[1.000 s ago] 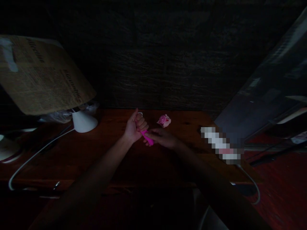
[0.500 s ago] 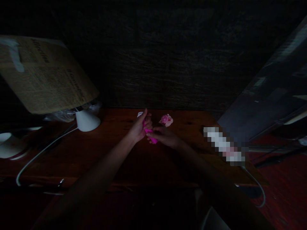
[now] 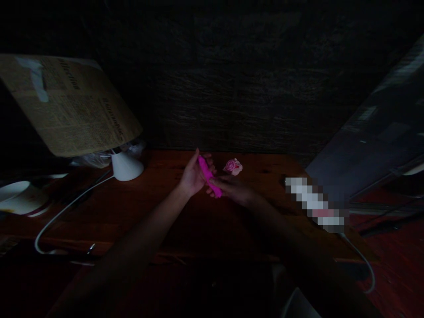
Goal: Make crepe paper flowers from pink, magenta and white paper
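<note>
A bright pink, soft-looking elongated roll (image 3: 205,167) lies slantwise across the palm of my left hand (image 3: 193,179). The thumb of that hand points up beside the roll's upper end, and its fingers curl loosely behind it. My right hand (image 3: 233,187) grips the lower end between thumb and fingers. What the roll is made of, I cannot tell in the dim light. Just beyond my right hand, a pink rose-like flower (image 3: 232,166) rests on the wooden table (image 3: 159,194).
On the left stands a lamp with a newspaper-print shade (image 3: 82,110) and a white base (image 3: 127,167), its cord looping forward. A white cup-like container (image 3: 20,197) is at the far left. A blurred-out white strip (image 3: 314,204) with a cord lies right. A dark wall rises behind.
My left fingers have loosened and uncurled, so more of the pink roll shows along the palm. My right hand stays on its lower end. The view has shifted slightly left.
</note>
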Tool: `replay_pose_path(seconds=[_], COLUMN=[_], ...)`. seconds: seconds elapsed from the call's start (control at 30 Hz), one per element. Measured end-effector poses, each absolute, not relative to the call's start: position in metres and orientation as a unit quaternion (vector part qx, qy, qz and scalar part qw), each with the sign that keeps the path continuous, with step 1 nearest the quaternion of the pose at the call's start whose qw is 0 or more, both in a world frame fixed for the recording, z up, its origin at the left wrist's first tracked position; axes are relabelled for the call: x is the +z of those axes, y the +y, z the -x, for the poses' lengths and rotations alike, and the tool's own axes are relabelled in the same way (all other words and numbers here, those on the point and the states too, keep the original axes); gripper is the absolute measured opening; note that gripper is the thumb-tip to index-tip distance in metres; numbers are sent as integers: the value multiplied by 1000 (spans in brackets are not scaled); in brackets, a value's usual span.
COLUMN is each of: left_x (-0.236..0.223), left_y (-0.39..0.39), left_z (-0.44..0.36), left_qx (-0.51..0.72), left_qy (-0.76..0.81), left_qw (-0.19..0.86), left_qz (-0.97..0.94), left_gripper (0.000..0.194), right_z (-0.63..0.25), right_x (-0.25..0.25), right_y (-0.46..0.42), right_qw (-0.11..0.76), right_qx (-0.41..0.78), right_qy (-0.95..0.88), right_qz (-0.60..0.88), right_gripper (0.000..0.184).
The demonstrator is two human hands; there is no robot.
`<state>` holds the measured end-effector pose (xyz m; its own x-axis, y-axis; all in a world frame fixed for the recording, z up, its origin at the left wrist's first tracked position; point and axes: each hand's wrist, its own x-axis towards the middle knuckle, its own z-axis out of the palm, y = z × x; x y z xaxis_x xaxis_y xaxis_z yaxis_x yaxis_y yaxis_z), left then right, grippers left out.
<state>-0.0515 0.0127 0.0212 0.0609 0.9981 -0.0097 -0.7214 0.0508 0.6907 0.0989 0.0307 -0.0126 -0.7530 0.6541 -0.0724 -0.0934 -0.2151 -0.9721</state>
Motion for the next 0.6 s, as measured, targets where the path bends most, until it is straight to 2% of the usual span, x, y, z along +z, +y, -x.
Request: replay_pose_path(seconds=[0.17,0.37,0.43,0.6], left_x=[20,17,16,12], left_y=[15,16,15,16], left_z=[53,54,54,53], left_qx=[637,647,655,687], left_qy=[296,314,313,315], left_qw=[658,635,622,551], left_qz=[-271,-282,-293,-354], left_gripper=[22,13,17,42], right_z=[-103,-104,-103,-101], right_x=[-2,0,-1,-4], right_y=[29,30,31,33], right_qw=[270,259,257,292], right_qx=[808,819,817,798], right_qy=[-469,-457,-459,-452], right_qz=[232,229,236,273], right_gripper=[39,35,35,34])
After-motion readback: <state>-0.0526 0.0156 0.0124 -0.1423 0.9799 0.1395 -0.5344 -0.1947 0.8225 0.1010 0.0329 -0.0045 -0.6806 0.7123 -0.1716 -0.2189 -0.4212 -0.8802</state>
